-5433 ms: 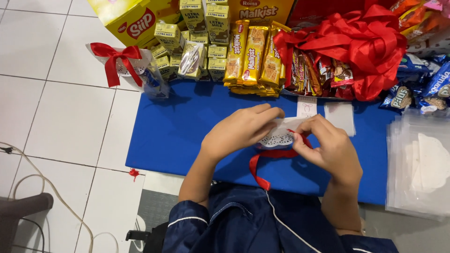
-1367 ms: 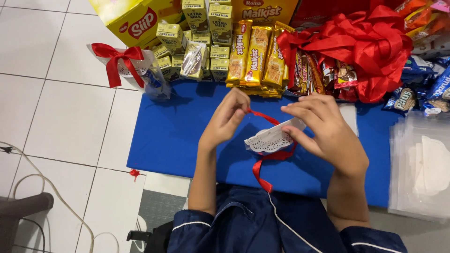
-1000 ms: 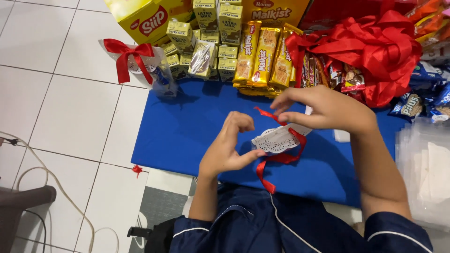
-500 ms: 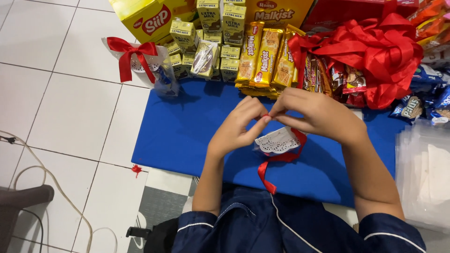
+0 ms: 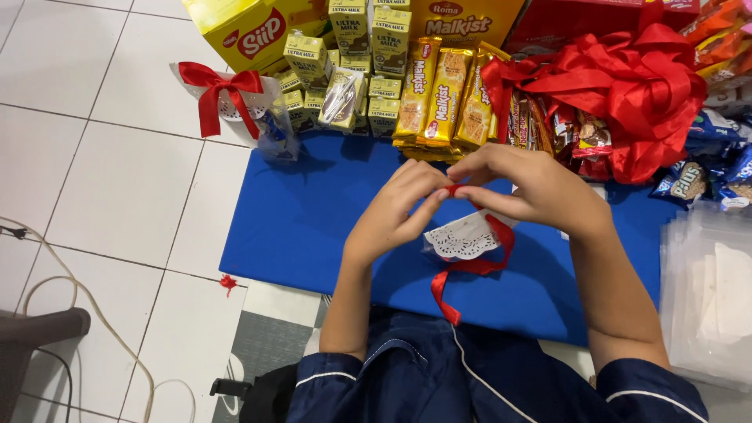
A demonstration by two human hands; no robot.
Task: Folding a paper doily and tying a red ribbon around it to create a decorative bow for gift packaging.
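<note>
1. Both hands meet above the blue mat (image 5: 298, 227); the left hand (image 5: 395, 211) and right hand (image 5: 533, 192) each pinch the red ribbon (image 5: 470, 266) between fingertips, right where they touch.
2. The clear bag with the white lacy doily (image 5: 464, 237) hangs just under the right hand, ribbon looped round it, one tail dangling toward the person's lap.
3. Beyond the hands: yellow biscuit packs (image 5: 442, 98) and a red ribbon pile (image 5: 627, 86). Off past the left hand sits a finished bag with a red bow (image 5: 231, 102).

A white tiled floor (image 5: 94, 157) carries a blue mat (image 5: 305, 227); small milk cartons (image 5: 352, 70), yellow biscuit packs (image 5: 442, 98), a ribbon-tied gift bag (image 5: 235, 106) and a cable (image 5: 102, 329) lie on it.
</note>
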